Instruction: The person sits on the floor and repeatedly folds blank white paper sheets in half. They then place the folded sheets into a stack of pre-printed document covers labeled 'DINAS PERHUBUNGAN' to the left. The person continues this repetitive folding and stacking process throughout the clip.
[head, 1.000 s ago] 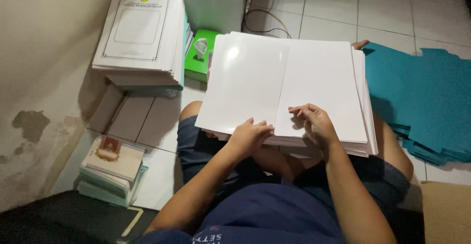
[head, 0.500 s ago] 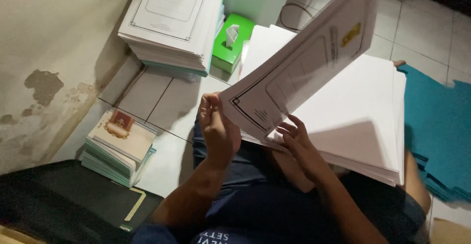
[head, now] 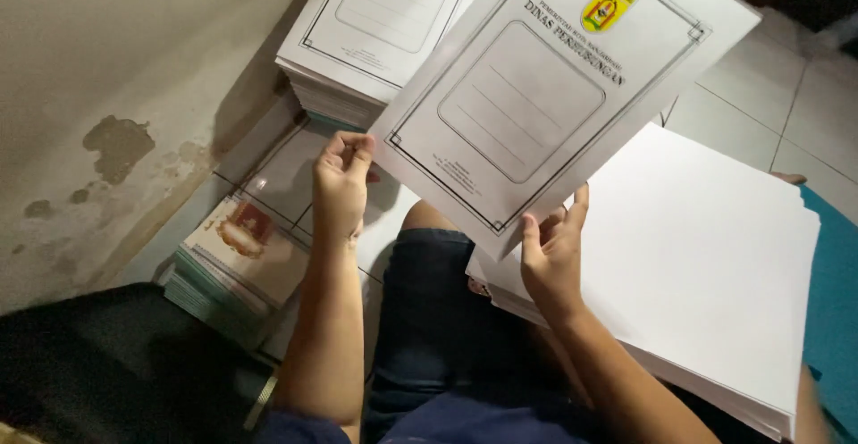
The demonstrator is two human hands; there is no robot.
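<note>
White printed sheet (head: 536, 96) raised, pinched between both hands (head: 344, 180).

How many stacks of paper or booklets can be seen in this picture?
3. A printed-cover stack on the floor at top, a blank white stack on the lap, and a booklet stack by the wall. The raised cover may hide more.

Stained, peeling wall (head: 107, 140) is running along the left, pale tiled floor (head: 769, 113) is lying dim, dark mat (head: 98, 364) is sitting bottom-left.
</note>
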